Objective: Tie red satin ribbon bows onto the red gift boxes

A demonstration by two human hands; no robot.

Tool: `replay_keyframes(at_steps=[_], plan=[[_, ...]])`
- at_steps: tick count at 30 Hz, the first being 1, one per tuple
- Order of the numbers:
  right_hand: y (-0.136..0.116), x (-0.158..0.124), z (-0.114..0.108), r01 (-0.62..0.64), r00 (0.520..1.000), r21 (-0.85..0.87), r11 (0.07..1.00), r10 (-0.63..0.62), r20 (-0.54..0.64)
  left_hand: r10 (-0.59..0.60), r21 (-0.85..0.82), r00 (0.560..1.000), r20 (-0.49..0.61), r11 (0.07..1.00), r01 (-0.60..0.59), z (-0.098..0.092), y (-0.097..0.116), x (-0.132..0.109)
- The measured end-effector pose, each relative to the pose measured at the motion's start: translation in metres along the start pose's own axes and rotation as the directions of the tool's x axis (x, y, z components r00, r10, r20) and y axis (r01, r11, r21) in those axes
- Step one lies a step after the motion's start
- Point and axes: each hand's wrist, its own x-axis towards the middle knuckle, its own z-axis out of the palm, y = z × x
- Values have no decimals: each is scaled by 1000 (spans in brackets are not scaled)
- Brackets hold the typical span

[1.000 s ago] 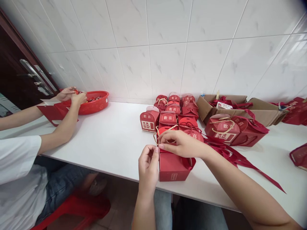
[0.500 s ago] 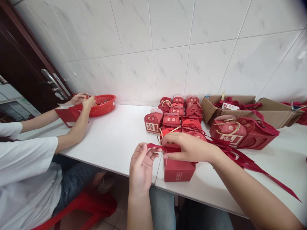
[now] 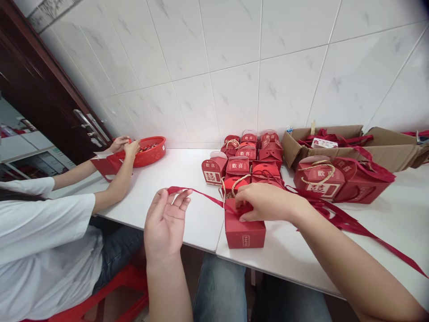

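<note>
A dark red ribbon [image 3: 209, 197] stretches from my left hand [image 3: 166, 223] to the top of a red box [image 3: 245, 230] near the table's front edge. My left hand pinches the ribbon's end between thumb and finger, palm turned up. Curled over the box top, my right hand [image 3: 268, 202] presses there, its fingertips partly hidden against the red ribbon. Directly behind stand several red gift boxes [image 3: 238, 165] with gold or dark red cord handles.
Two larger red boxes [image 3: 362, 181] stand at the right, before an open cardboard box [image 3: 385, 154] of ribbons. Loose ribbon [image 3: 365, 230] trails across the right side. At the left, a person [image 3: 50, 241] works beside a red basin [image 3: 150, 154].
My left hand has moved left, drawing out a longer stretch of ribbon from the box. My right hand's fingers have curled down onto the box top. The view has shifted slightly.
</note>
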Motion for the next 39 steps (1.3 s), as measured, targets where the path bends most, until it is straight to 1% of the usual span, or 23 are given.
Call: replay_keyframes(at_steps=[6,12,14,16,19,21,24,26,28,29,30,32,35,37,39], plan=[[0,3,9,-13,1000,-65,998,12,-15,44,28,997,55,999,-46,4,2,-2],[-3,2,8,-19,1000,-175,984,19,-4,49,3,999,8,999,-49,1,7,4],[-4,2,8,-22,1000,-177,984,22,0,75,35,996,39,997,-76,0,11,7],[-4,3,9,-29,1000,-167,985,30,2,105,70,990,96,991,-111,-2,15,10],[-5,4,8,-40,999,-147,988,44,19,117,112,980,160,984,-136,-4,21,14],[-4,2,3,-36,998,-105,994,41,41,116,126,979,170,982,-138,-5,25,17],[1,-9,-13,-24,999,20,1000,23,46,125,135,974,187,979,-152,-3,32,20],[6,-21,-27,-42,999,90,995,42,4,137,144,971,198,975,-167,0,36,21],[14,-33,-39,-84,995,122,989,90,-45,156,148,967,202,971,-188,5,39,24],[17,-38,-44,-107,992,127,986,114,-51,163,144,966,201,970,-194,7,40,25],[21,-42,-47,-133,990,124,983,138,-37,170,137,965,197,970,-199,9,42,25],[28,-46,-49,-201,980,95,975,199,30,177,120,965,194,972,-202,13,44,26],[34,-39,-43,-276,955,18,961,272,117,191,105,952,240,970,-221,19,45,26],[35,-31,-37,-275,948,-33,961,276,158,207,108,936,285,963,-246,22,46,25],[35,-25,-34,-252,945,-64,966,260,197,233,116,925,299,954,-277,24,47,25]])
